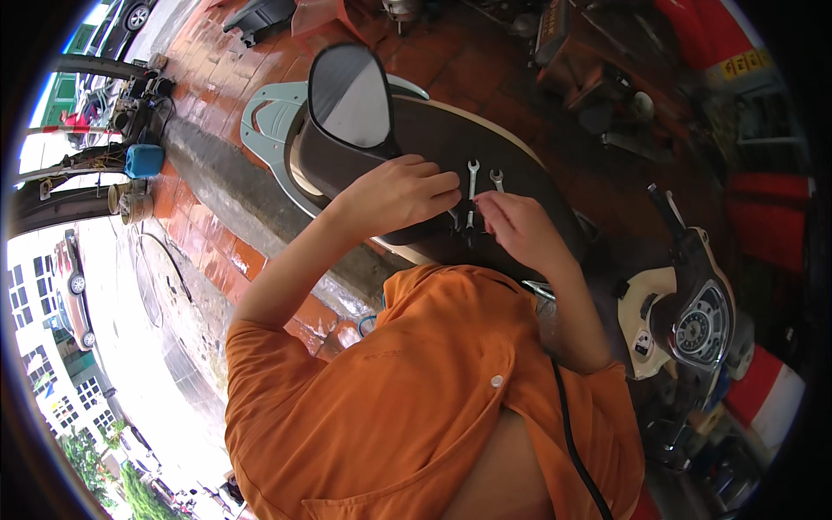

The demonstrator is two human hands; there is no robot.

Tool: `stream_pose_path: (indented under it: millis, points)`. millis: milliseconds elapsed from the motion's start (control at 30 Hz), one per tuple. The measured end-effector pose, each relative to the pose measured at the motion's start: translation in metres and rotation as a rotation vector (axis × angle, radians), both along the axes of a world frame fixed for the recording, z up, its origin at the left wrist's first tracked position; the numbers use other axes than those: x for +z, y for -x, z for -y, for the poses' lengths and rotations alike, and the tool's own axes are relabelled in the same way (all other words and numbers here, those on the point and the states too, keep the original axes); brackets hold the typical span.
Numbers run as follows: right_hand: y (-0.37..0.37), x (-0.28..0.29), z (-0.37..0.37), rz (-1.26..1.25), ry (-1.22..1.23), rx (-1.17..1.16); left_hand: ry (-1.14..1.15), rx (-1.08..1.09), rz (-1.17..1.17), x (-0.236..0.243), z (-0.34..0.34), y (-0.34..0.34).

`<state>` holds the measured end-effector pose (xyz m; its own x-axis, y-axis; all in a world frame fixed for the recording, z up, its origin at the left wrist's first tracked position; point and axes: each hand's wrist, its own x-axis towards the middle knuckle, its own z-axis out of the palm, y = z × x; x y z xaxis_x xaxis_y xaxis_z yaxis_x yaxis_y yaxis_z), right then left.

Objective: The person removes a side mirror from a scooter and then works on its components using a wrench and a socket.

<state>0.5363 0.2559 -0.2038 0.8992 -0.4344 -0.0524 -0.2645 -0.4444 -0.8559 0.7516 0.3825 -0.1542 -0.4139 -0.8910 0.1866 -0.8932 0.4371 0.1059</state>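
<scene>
A black-framed mirror (350, 97) with a stem stands above the scooter's dark seat (511, 156). My left hand (400, 192) is closed round the lower part of its stem, and a dark end shows just below the fingers. Two silver open-ended wrenches lie on the seat between my hands. One wrench (472, 178) shows most of its length; the other wrench (497, 178) has its lower part hidden behind my right hand (520, 227). That hand's fingers are drawn together close to the stem's end. Whatever they pinch, if anything, is too small to make out.
The scooter's pale blue rear rack (270, 126) is at the left, its handlebar and round dial (696, 330) at the right. Machine parts and a red bin (329, 24) sit on the tiled floor beyond. A blue container (144, 161) stands far left.
</scene>
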Motion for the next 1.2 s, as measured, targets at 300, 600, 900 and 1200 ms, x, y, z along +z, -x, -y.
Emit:
stream_pose_path:
  millis: [300, 600, 900, 1200]
  points:
    - [0.030, 0.045, 0.000, 0.080, -0.180, -0.044, 0.178, -0.116, -0.085, 0.025, 0.002, 0.014]
    - [0.046, 0.076, -0.013, 0.221, 0.104, -0.027, 0.121, -0.100, -0.390, 0.041, -0.003, 0.021]
    - [0.048, 0.090, -0.041, 0.575, 0.214, 0.082, 0.407, -0.046, -0.540, 0.045, -0.027, 0.046]
    - [0.036, 0.110, -0.064, 0.528, 0.145, -0.149, 0.427, -0.148, -0.475, 0.047, -0.027, 0.034]
